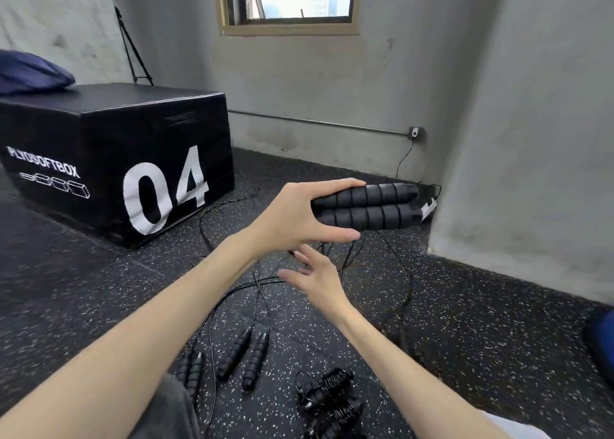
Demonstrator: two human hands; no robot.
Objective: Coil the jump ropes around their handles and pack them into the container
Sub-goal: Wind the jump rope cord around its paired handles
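Note:
My left hand [299, 214] grips two black foam jump-rope handles [368, 207] held side by side, pointing right, above the floor. Their thin black rope [403, 282] hangs down and trails over the floor. My right hand [315, 277] is just below the left one, fingers spread and relaxed, holding nothing. On the floor near me lie two loose handles [246, 359], another handle pair [192, 370] at the left, and coiled rope bundles [332, 397]. No container is in view.
A black plyo soft box [109, 159] marked 04 stands at the left with a blue cushion [30, 73] on it. A grey wall corner [498, 172] juts in at the right. A blue object [601, 342] sits at the right edge. Speckled rubber floor all around.

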